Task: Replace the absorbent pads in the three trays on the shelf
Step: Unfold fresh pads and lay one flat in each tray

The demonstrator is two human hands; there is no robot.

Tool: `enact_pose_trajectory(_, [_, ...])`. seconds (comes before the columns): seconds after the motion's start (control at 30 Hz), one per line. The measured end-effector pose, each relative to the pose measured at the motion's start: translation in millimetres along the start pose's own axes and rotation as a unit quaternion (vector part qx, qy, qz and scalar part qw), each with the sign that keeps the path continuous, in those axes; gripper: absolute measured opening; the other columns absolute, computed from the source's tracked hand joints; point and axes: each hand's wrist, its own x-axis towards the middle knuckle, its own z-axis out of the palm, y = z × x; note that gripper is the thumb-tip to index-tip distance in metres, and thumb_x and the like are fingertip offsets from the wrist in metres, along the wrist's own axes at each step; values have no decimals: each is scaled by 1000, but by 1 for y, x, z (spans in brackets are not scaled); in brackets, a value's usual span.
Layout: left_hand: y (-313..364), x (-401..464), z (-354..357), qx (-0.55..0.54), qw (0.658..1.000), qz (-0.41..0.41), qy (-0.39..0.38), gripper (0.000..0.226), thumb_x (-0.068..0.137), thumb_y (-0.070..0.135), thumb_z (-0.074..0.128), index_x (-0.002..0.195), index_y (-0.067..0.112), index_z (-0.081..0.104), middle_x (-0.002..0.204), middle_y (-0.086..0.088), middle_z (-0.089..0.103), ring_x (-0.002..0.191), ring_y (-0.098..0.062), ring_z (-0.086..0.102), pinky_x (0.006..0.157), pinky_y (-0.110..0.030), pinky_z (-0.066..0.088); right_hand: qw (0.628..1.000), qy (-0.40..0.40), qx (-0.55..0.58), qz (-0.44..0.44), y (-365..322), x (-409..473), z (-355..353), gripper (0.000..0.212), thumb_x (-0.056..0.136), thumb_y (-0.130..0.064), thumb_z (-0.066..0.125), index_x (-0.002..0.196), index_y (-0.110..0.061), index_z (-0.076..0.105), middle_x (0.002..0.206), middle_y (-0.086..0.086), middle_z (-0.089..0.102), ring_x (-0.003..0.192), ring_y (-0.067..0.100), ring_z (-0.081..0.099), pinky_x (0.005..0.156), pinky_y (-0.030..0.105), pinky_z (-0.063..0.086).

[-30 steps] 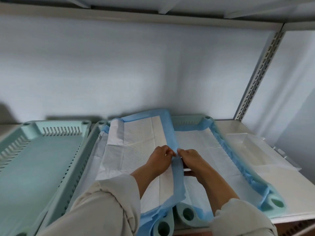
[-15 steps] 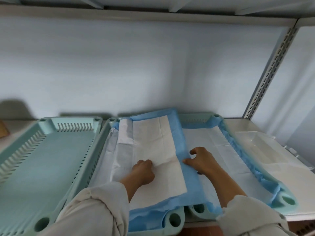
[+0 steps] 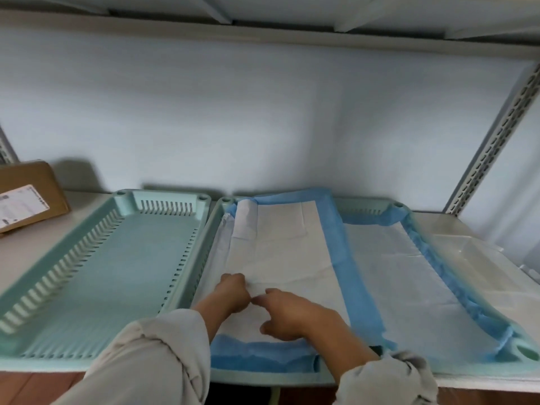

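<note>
Right now the quilted white, blue-edged pad (image 3: 280, 258) lies creased in the middle tray (image 3: 214, 226), between the bare slotted mint plastic tray (image 3: 96, 276) at nine o'clock and the lined one (image 3: 526, 353) at three. Both my hands sit on it: left hand (image 3: 232, 292) curled, knuckles down, pinching a fold; right hand (image 3: 295, 315) loosely spread, fingertips pressing.

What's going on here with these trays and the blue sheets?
A person is lining pale green trays on a shelf with absorbent pads. Both hands, left hand and right hand, are on the blue-edged pad in the middle tray, working it into place. The right tray already holds a pad. The left tray is bare. A cardboard box sits at far left.
</note>
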Motion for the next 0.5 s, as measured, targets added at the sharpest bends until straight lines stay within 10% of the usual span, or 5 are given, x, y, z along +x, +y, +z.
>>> enact_pose_trajectory(0.23, [-36,4,-11,-101,993,-37,50,45,92,11,44,136,6,36,136,-19,43,122,-33,49,100,-36,43,993,-12,-84,85,2,21,12,50,95,-18,47,143,-19,37,145,8,39,129,27,44,107,38,37])
enact_pose_trajectory(0.5, [-48,8,-9,-289,956,-15,47,18,91,16,56,100,2,60,99,-17,64,88,-28,61,79,-34,52,997,-44,-63,-7,-20,22,18,65,94,-27,54,151,-27,21,156,7,21,139,27,31,113,39,29])
